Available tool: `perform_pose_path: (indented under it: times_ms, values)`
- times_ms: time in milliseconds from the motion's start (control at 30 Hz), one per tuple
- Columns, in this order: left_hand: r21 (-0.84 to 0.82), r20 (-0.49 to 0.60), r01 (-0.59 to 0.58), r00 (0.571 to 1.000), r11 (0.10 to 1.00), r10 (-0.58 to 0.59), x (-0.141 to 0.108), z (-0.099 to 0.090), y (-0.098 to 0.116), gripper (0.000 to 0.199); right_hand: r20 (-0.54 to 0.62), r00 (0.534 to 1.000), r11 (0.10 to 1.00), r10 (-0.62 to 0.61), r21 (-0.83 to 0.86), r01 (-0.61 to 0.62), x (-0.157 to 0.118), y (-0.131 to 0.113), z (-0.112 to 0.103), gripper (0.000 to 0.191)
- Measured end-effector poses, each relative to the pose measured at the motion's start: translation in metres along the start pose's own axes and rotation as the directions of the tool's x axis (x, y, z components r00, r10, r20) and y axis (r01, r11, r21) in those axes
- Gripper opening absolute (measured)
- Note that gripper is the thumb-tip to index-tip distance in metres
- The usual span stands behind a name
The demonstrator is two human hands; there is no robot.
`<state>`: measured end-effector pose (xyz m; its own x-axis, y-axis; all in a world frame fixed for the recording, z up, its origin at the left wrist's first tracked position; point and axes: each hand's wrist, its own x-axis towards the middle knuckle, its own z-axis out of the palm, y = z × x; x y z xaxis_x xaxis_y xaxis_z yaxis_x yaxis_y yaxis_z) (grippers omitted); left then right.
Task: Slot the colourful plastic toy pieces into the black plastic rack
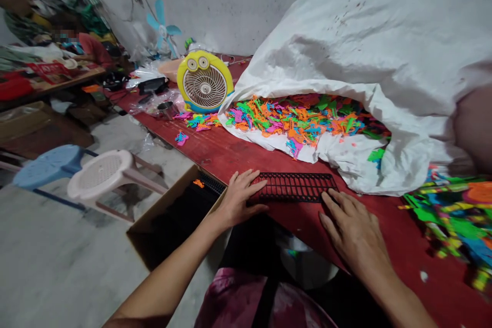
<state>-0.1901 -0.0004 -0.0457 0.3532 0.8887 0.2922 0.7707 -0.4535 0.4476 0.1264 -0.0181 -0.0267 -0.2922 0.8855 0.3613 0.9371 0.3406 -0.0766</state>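
A black plastic grid rack [295, 187] with many narrow slots lies flat on the red table [207, 143] in front of me. My left hand [243, 199] is at its left end, fingers stretched and apart, the fingertips touching the edge. Over the right end, my right hand [351, 223] rests with its fingertips on the corner and its thumb held away. Just beyond the rack, a large white sack [407, 164] lies with its mouth open towards me. Small, brightly coloured plastic pieces [292, 118] in orange, green, blue and pink fill the opening.
Below the table's left edge stands a cardboard box [144, 238] holding black racks. A yellow fan [205, 82] is behind it on the table. Coloured sticks [457, 220] are heaped at right. Two stools [102, 174] stand at left; a person [94, 48] sits farther back.
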Motion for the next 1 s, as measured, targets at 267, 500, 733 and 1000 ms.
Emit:
perform_pose_path:
  times_ms: [267,500,733,1000]
  values:
    - [-0.026,-0.18,-0.189,0.967,0.982,0.181,0.001,-0.008,0.001,0.033,-0.099,0.994,0.947,-0.055,0.311,0.083,-0.004,0.004,-0.019,0.036]
    - [-0.241,-0.265,0.149,0.94,0.959,-0.213,0.045,-0.031,0.017,0.036,-0.036,0.961,0.714,0.274,0.677,-0.179,0.026,0.012,-0.034,0.031]
    - [-0.182,-0.164,0.292,0.933,0.939,-0.322,0.081,-0.011,-0.002,0.032,-0.051,0.978,0.876,0.203,0.456,-0.158,0.047,0.025,0.008,0.034]
    - [-0.23,-0.261,0.259,0.912,0.938,-0.316,0.052,-0.016,-0.024,0.026,-0.117,0.986,0.902,0.117,0.429,-0.056,0.029,0.028,-0.001,0.031]
